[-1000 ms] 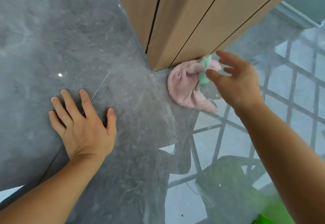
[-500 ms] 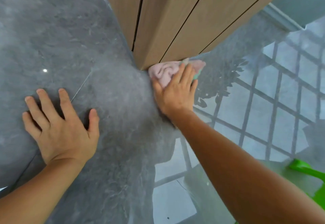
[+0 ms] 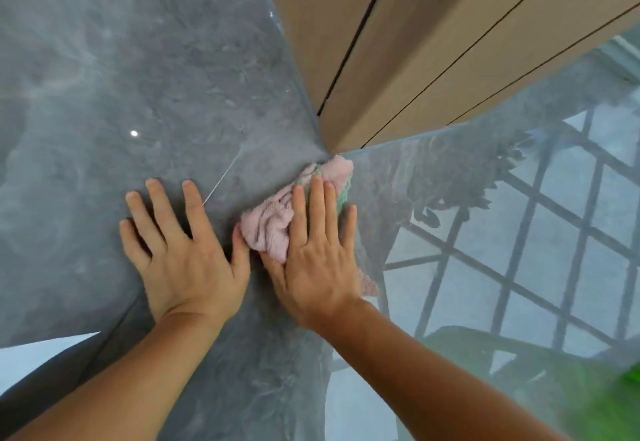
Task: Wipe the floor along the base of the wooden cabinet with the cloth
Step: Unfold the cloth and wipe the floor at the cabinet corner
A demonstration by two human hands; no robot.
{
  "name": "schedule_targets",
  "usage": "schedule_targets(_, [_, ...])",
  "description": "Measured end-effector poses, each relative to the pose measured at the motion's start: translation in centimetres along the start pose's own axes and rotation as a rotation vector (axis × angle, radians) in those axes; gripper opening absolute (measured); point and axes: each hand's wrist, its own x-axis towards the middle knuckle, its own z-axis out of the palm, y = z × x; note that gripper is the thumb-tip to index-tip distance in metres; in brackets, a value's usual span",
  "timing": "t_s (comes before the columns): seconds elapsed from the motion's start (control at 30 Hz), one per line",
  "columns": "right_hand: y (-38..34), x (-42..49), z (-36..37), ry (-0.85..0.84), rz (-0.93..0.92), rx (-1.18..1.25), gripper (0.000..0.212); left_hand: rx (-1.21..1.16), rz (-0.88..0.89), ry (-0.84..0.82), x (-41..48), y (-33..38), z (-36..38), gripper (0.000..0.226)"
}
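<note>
Head view, looking down at a glossy grey stone floor [image 3: 104,76]. No writing or brand is showing on anything. The right hand [image 3: 317,260] is lying flat, fingers extended and slightly spread, pressing down on a bunched pink cloth [image 3: 273,225] with a green edge; it is gripping nothing. The cloth is lying on the floor with its far end reaching the bottom corner of the wooden cabinet [image 3: 433,42]. The left hand [image 3: 183,257] is resting palm-down and open on the floor, its thumb just beside the cloth. Dark panel seams are running down the cabinet faces. Bare floor is lying open along both sides of the cabinet base; a window grid is reflecting at right.
</note>
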Motion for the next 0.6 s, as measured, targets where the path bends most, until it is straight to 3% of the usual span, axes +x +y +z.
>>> schedule_targets(0.2, [1.4,-1.6,-0.7,-0.029,-0.081,-0.01,0.081,0.011,-0.001,0.014,0.1,-0.1,0.2,0.08])
schedule_targets(0.3, [-0.1,5.2,-1.1,0.014,-0.144,-0.045,0.082,0.026,0.004,0.012,0.2,-0.3,0.3,0.081])
schedule_targets(0.43, [-2.7,13.3,-2.7,-0.002,-0.066,0.007,0.081,0.018,-0.011,-0.01,0.0,-0.3,0.1,0.081])
schedule_targets(0.6, [2.1,-0.8,-1.2,0.006,-0.154,0.026,0.075,0.027,-0.002,0.019,0.1,-0.3,0.1,0.08])
